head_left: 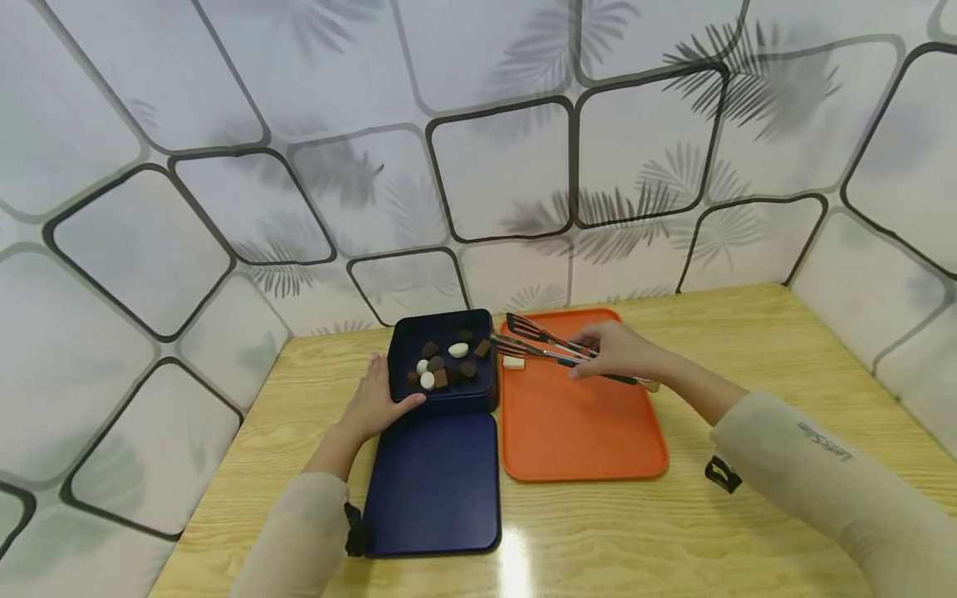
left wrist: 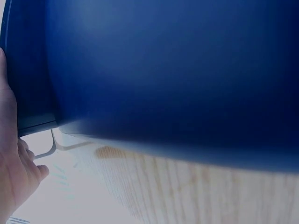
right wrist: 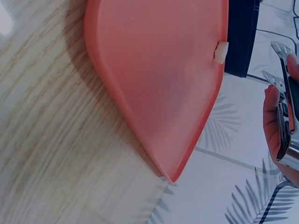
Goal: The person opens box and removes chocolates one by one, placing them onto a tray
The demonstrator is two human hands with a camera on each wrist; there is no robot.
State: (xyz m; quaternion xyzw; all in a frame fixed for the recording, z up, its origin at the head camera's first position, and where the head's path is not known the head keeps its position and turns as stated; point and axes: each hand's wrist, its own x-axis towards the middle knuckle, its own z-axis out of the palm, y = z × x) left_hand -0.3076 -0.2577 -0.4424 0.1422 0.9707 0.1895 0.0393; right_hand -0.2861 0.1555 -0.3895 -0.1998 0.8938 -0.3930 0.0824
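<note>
My left hand (head_left: 374, 403) rests against the near left corner of a dark blue box (head_left: 459, 405), thumb along the front and fingers along the side. Inside the box lie several brown chocolates (head_left: 441, 379) and several white egg-shaped pieces (head_left: 458, 350). Metal tongs (head_left: 549, 355) with slotted ends and black handles are held in my right hand (head_left: 616, 347). Their ends stand apart near the box's right rim, above an orange tray (head_left: 583, 432), with nothing seen between them. A small white piece (head_left: 513, 363) lies at the tray's far left; it shows in the right wrist view too.
A flat dark blue tray or lid (head_left: 437, 490) lies directly in front of the box, left of the orange tray. All stand on a light wooden table (head_left: 583, 540). Patterned fabric walls (head_left: 501, 174) rise behind and at both sides.
</note>
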